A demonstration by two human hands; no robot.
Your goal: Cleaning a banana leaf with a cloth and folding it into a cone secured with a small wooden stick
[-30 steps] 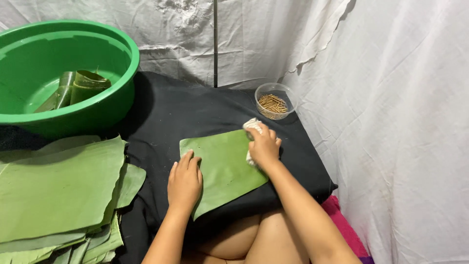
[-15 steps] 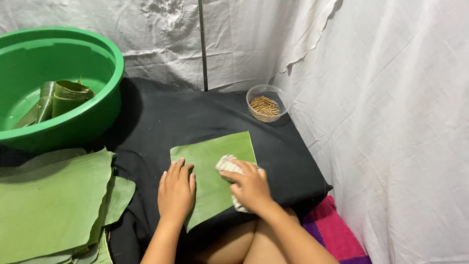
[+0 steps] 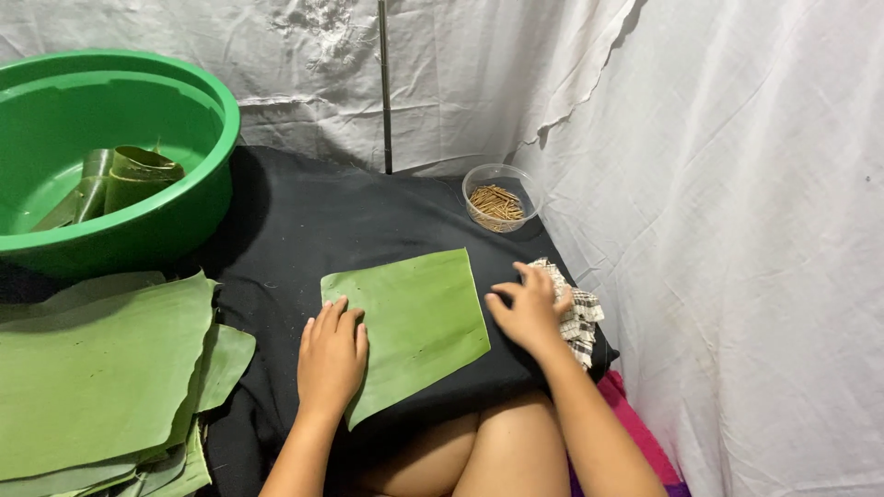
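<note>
A rectangular piece of green banana leaf (image 3: 414,317) lies flat on a black cloth (image 3: 304,221) in front of me. My left hand (image 3: 330,357) rests palm down on the leaf's near left corner, fingers together. My right hand (image 3: 527,308) lies with spread fingers on a checked cloth rag (image 3: 580,313) on the black cloth, just right of the leaf.
A big green basin (image 3: 198,198) at the far left holds rolled leaf pieces (image 3: 129,175). A stack of large leaf sheets (image 3: 92,368) lies at the near left. A small clear bowl of short brown sticks (image 3: 497,201) stands at the back. White fabric (image 3: 737,230) hangs behind and on the right.
My right hand drew the rag from the leaf's far right corner down across the leaf, then off its right edge onto the black cloth. My left hand stayed on the leaf.
</note>
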